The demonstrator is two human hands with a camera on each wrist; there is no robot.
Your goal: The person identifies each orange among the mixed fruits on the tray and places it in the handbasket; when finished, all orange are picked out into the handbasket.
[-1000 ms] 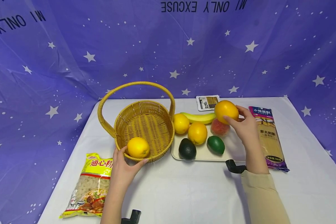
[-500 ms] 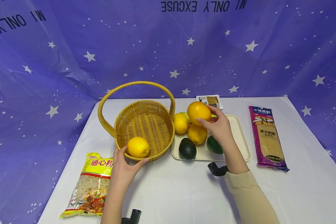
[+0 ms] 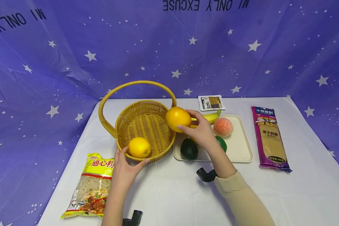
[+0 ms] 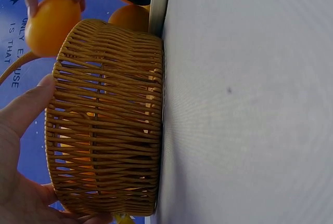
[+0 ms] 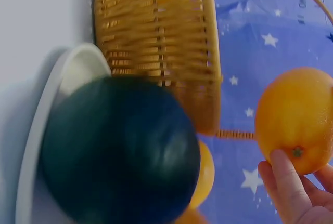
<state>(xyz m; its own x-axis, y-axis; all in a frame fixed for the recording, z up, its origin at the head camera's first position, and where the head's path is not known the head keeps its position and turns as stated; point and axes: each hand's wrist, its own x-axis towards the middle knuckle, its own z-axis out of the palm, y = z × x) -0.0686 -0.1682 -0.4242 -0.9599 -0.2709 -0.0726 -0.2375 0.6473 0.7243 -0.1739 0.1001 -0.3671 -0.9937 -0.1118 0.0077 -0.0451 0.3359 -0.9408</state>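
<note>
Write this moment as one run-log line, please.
left hand: holds wicker basket; right hand: holds raised orange near basket; inside basket: second orange; tray: peach, banana

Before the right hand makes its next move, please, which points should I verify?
1. Right hand: ok, its grip holds the round, glossy orange fruit.
2. Left hand on the round, yellow-brown wicker basket: ok, at its near side.
3. Free space inside: ok, one rounded yellow-orange fruit lies near the front.
4. Held fruit inside basket: not ok, it is held up near the right rim.
5. Gap between it and the tall, arched wicker handle: cannot tell.
</note>
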